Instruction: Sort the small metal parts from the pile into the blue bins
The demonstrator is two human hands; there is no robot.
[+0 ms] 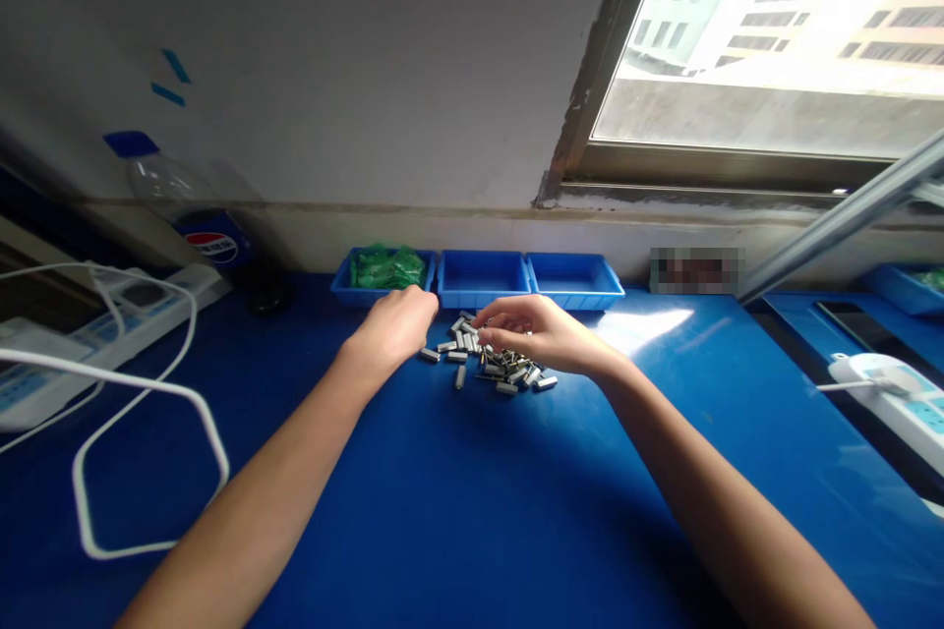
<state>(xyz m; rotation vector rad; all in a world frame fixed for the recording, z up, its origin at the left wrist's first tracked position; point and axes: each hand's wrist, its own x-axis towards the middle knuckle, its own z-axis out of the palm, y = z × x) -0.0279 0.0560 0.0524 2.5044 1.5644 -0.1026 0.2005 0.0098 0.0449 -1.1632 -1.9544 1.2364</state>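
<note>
A loose pile of small grey metal blocks (507, 388) lies on the blue table, with thin brass-coloured pieces among them. My right hand (535, 329) hovers over the pile, its thumb and fingers curved and apart, with nothing visible between them. Just left of the pile, my left hand (402, 319) is closed, knuckles up. Its fingertips are hidden, so what it may hold does not show. Behind the hands three blue trays stand in a row: the left tray (343, 293) has green plastic bags (390, 267) in it, beside the middle tray (483, 295) and the right tray (579, 298).
At the left are a cola bottle (221, 236), a white power strip (166, 300) and a looping white cable (213, 432). To the right sit another power strip (904, 393), a phone (859, 326) and a blue tray (904, 293). A wall and window close the back.
</note>
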